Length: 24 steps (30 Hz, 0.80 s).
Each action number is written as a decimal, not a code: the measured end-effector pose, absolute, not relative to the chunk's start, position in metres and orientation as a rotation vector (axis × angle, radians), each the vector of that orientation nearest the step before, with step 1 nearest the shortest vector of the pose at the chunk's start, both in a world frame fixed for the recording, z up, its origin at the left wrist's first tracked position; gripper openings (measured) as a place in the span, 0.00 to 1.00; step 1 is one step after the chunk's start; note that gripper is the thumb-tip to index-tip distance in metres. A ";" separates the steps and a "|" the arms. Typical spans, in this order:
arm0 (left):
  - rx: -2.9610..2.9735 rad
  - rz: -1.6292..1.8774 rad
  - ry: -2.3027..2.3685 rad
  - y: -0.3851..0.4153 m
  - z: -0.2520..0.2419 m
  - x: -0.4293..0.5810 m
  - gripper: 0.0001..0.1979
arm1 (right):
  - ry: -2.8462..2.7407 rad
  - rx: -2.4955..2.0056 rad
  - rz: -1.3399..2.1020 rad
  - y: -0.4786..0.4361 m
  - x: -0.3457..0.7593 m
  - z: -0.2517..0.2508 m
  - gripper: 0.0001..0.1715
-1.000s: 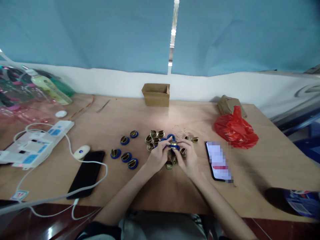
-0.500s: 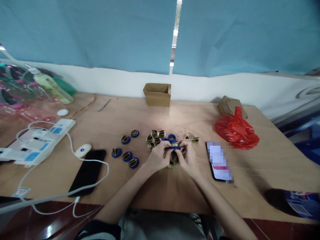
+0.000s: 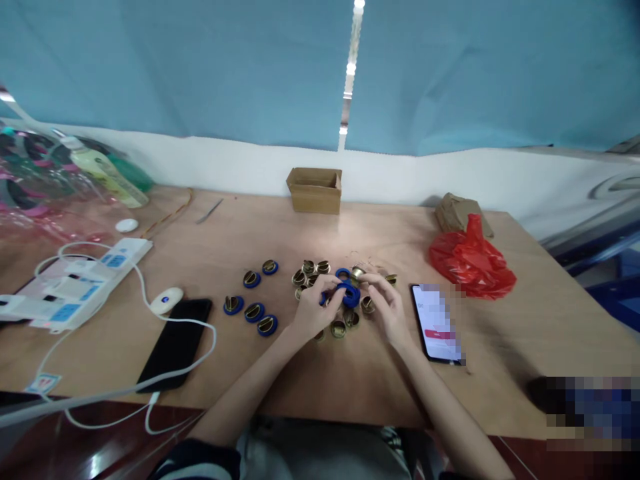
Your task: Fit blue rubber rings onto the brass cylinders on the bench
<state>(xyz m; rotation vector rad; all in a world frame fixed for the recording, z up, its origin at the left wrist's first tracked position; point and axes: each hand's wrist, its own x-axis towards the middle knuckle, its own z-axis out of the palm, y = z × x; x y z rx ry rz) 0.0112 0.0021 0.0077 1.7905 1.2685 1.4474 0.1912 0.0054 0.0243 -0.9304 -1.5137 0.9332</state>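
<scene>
My left hand (image 3: pixel 316 310) pinches a blue ring (image 3: pixel 351 294) between thumb and fingers, above a loose cluster of brass-coloured round pieces (image 3: pixel 339 329) with a raised bar across them. Close to its right, my right hand (image 3: pixel 387 310) has its thumb and fingers apart. Its index fingertip is at the edge of a brass piece (image 3: pixel 357 272); whether it touches cannot be made out. Another blue ring (image 3: pixel 343 273) lies just behind the hands. To the left sit several brass pieces set in blue rings (image 3: pixel 267 325). My left fingers hide part of the cluster.
A cardboard box (image 3: pixel 316 198) stands at the back against the wall. On the right are a lit phone (image 3: pixel 436 327), a red plastic bag (image 3: pixel 473 263) and a blurred dark item. Leftward lie a black phone (image 3: pixel 175 347), white cables and a power strip (image 3: pixel 95 287).
Both hands were together on a brass piece and a blue ring. Now my right hand has drawn apart to the right with its fingers opened, and the blue ring is tilted in my left.
</scene>
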 end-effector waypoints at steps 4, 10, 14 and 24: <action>1.764 1.389 1.373 0.007 0.013 0.006 0.04 | -1.384 -0.972 0.812 0.009 0.195 0.016 0.16; 1.875 1.475 1.419 0.023 0.019 -0.002 0.03 | -1.237 -1.027 0.775 0.013 0.195 0.008 0.14; 2.032 1.320 1.449 0.030 0.021 0.006 0.03 | -1.216 -1.045 0.772 0.014 0.193 0.011 0.12; 2.137 0.930 1.655 0.033 0.028 0.029 0.04 | -1.176 -1.045 0.815 0.010 0.191 0.023 0.10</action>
